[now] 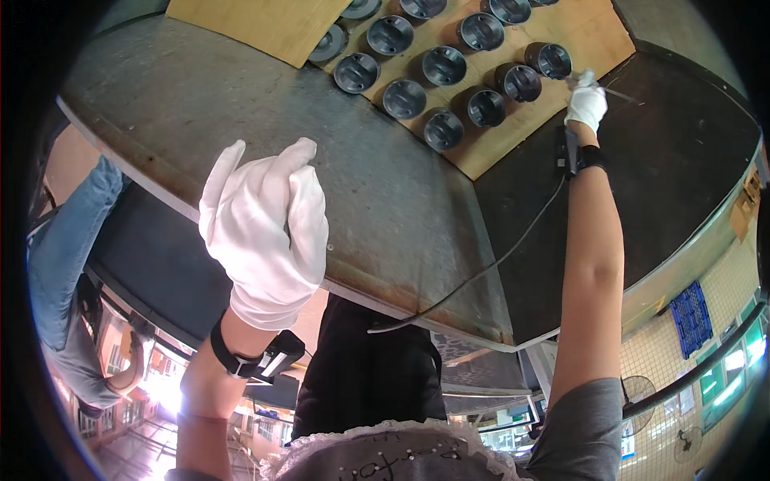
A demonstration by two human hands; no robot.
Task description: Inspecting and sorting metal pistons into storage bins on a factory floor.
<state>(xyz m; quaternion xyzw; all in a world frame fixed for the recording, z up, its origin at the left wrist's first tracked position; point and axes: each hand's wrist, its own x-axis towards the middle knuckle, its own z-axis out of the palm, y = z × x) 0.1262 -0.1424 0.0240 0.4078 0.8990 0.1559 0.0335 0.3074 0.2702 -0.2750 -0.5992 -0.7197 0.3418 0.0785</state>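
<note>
Both my hands wear white gloves. Above the near edge of the grey metal table, my left hand [269, 224] is raised with its fingers partly bent and apart, holding nothing visible. My right hand [588, 106] reaches far out to the right edge of a wooden board [513, 120]. Its fingers are closed round a slim grey metal tool [618, 95], whose exact kind is too small to make out. Closest to that hand is a dark, hollow, piston-like cylinder [554, 61]. Several more such cylinders [444, 66] stand in rows on the board.
Another wooden board [257, 20] lies at the far left. A black mat [634, 176] covers the table's right part. From my right wrist device a grey cable [481, 276] sags across the near edge. Another person's jean-clad leg [68, 240] is at left; a blue crate [690, 319] at right.
</note>
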